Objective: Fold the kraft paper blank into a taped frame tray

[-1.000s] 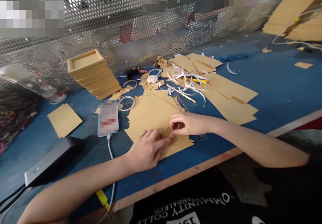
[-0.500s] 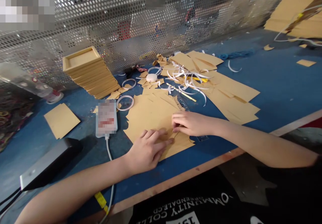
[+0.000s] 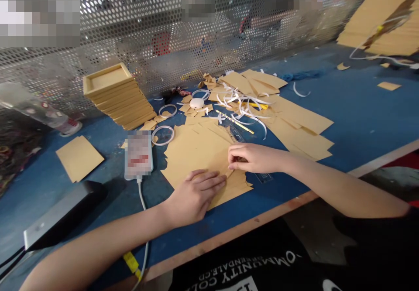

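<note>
Left grip [image 3: 196,197] is resting on the brown paper sheets [image 3: 191,147], fingers stretched out side by side, and I can't see it pinching anything. Right grip [image 3: 252,158] is sitting at two o'clock from it, with thumb and fingers bent until their tips are nearly meeting. I can't tell if those tips are pinching a paper edge or only touching it.

These sheets are lying on the blue tabletop [image 3: 366,99], at twelve o'clock from the person. It looks like both hands are working on the top paper, the left one maybe holding it flat. I think the next move is calling for a light pinch and a steady left hand.

One tape ring [image 3: 163,145] is lying at eleven o'clock from the left grip. One yellow striped stick [image 3: 235,122] is lying at eleven o'clock from the right grip.
</note>
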A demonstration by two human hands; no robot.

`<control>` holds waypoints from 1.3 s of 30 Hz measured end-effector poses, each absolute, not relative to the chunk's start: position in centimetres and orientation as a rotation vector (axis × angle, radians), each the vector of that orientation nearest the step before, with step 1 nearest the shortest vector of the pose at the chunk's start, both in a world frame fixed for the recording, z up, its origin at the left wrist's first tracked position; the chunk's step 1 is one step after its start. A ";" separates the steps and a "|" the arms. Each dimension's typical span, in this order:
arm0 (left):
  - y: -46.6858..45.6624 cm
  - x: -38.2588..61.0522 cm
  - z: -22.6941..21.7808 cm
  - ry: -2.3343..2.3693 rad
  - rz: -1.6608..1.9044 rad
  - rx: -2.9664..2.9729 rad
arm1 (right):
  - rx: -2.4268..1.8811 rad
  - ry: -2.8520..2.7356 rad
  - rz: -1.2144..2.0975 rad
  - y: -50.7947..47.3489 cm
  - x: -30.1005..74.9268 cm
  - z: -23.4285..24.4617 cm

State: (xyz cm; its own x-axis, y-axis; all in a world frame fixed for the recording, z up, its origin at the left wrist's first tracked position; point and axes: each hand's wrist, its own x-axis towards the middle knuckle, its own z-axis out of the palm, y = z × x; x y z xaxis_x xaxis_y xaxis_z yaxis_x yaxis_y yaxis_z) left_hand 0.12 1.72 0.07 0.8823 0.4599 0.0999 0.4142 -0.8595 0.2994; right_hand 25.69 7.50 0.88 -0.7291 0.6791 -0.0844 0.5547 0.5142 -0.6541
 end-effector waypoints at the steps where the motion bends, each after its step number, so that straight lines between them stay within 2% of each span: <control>1: 1.7 0.1 0.1 0.661 0.244 2.781 | -1.052 -2.574 1.011 7.5 25.8 0.8; 10: 1.7 0.0 -0.1 0.658 0.238 2.773 | -0.976 -2.639 0.818 7.2 25.3 0.0; 17: 1.6 0.0 -0.2 0.650 0.239 2.767 | -1.045 -2.511 0.972 7.6 26.2 0.2; 32: 1.8 0.0 -0.3 0.658 0.214 2.732 | -1.053 -2.478 0.881 7.1 26.4 -0.9; 39: 2.1 -0.3 0.3 0.623 0.134 2.743 | -1.173 -2.171 1.088 7.6 26.3 -1.4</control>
State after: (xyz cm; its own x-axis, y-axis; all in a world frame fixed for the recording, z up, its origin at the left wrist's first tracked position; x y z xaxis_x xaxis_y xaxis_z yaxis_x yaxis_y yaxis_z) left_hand -0.27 2.09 0.26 0.9002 0.4351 0.0196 0.4047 -0.8522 0.3315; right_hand 26.32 7.59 -1.37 -0.5427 0.8399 0.0121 0.4929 0.3301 -0.8050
